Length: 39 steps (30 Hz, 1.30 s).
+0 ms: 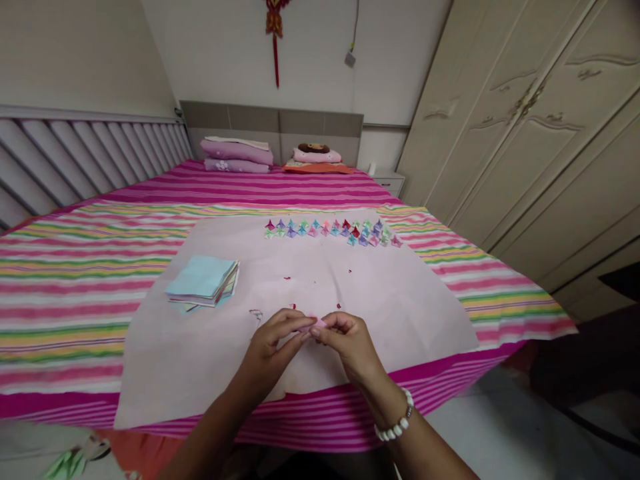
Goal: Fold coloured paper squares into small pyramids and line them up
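My left hand (274,341) and my right hand (349,338) meet over the near part of a large pale sheet (200,360) spread on the bed. Both pinch a small pink folded paper piece (313,325) between their fingertips. My right wrist wears a white bead bracelet (396,425). A stack of coloured paper squares (204,281), light blue on top, lies to the left of my hands. Further away, a row of several small folded paper shapes (330,231) in pink, purple, blue and green stands near the sheet's far edge.
The bed has a striped cover (65,280) in pink, green and yellow, with folded pillows (237,155) at the headboard. A cream wardrobe (540,120) stands on the right, a slatted panel (75,160) on the left. Tiny red scraps (287,278) dot the sheet.
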Each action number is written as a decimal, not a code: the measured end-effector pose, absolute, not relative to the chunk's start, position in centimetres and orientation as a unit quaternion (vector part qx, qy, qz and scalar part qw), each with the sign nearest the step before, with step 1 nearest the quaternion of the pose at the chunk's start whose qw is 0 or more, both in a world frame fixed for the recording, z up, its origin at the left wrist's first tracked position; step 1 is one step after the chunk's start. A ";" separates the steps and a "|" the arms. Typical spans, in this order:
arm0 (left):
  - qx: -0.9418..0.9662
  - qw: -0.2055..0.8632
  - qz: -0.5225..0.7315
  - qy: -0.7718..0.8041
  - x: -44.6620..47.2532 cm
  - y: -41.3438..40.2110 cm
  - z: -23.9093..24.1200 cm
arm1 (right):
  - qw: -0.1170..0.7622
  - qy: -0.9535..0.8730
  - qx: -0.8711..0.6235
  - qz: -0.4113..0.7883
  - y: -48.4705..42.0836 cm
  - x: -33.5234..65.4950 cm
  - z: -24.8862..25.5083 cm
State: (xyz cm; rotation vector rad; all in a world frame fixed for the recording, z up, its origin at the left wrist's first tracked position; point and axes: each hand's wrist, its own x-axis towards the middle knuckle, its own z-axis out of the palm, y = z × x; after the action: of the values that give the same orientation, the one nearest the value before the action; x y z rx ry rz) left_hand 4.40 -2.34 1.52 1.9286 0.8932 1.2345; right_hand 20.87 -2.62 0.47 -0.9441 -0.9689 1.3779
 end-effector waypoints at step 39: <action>0.733 0.246 0.476 0.418 5.9 -3.8 1.1 | 0.544 -0.553 -0.397 0.491 -2.8 21.8 1.2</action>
State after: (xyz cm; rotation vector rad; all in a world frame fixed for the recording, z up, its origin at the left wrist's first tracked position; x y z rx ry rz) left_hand 5.85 -3.80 1.10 2.0004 1.1400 1.2993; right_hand 21.77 -2.81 1.25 -0.9424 -1.3112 1.1647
